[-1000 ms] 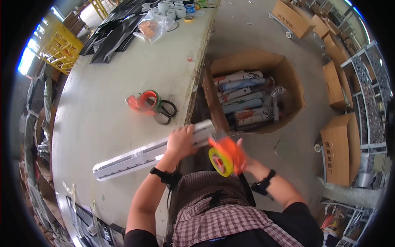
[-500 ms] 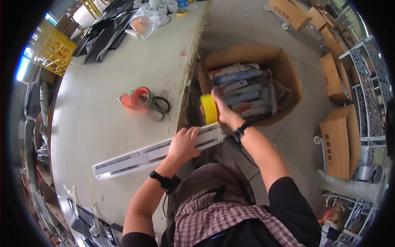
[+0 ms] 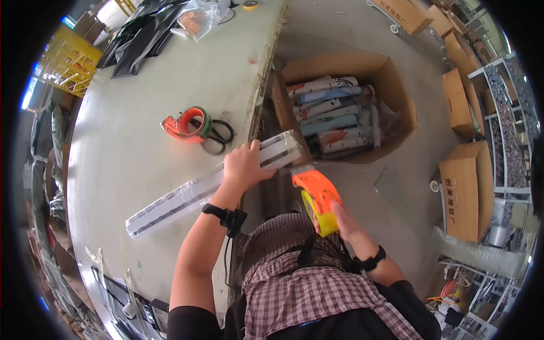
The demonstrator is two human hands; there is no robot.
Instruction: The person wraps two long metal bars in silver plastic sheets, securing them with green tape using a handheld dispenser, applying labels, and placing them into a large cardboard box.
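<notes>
My left hand (image 3: pixel 243 167) is closed round the right-hand part of a long, white, plastic-wrapped bundle (image 3: pixel 195 190) with dark stripes along it. The bundle slants over the table edge, its far-left end low on the table. In my right hand (image 3: pixel 350 228) is an orange tape dispenser (image 3: pixel 318 188) carrying a yellow roll; its metal front end points at the bundle's near-right end, a little below it. On the table, beyond the bundle, lie a second, red-orange tape dispenser (image 3: pixel 180 128) and a pair of scissors with black handles (image 3: pixel 222 134).
Right of the table (image 3: pixel 153 85) stands an open cardboard box (image 3: pixel 391 85) holding several wrapped rolls (image 3: pixel 334 113). Black flat pieces (image 3: pixel 136 54) and a clear plastic bag (image 3: pixel 203 17) lie at the table's far end. More cartons (image 3: pixel 467 192) and a shelf rack (image 3: pixel 504 124) line the right side.
My right hand has drawn the tape dispenser back toward my body and turned it, so its orange body shows. The bundle's right end has lifted and swung away from me with my left hand.
</notes>
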